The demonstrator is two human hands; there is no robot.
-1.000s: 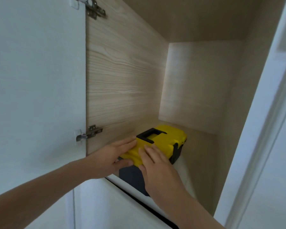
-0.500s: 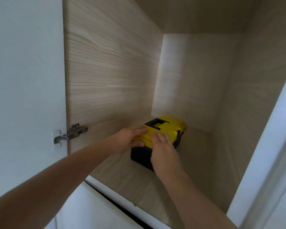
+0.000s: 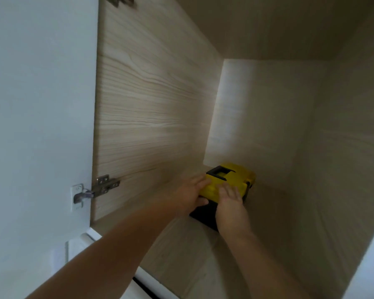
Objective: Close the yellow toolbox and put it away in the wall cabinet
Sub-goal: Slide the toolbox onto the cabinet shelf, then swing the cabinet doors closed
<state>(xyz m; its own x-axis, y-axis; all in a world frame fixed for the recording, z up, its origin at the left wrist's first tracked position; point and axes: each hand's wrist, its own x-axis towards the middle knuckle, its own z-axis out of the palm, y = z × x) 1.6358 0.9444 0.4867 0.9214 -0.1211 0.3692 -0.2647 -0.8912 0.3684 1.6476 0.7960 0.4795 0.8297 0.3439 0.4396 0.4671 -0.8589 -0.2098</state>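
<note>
The yellow toolbox, lid closed, with a black base and a black recessed handle, rests on the floor of the wall cabinet, deep inside near the back wall. My left hand grips its near left corner, fingers on the yellow lid and thumb under the lid edge. My right hand lies flat on the near end of the lid, fingers spread. The near face of the box is partly hidden behind both hands.
The cabinet's white door stands open at the left, held by a metal hinge. Light wood panels form the left wall, back wall and right wall. A white frame edge runs along the lower right.
Both hands have pushed the toolbox from the cabinet's front edge deeper toward the back wall. My arms are stretched further in.
</note>
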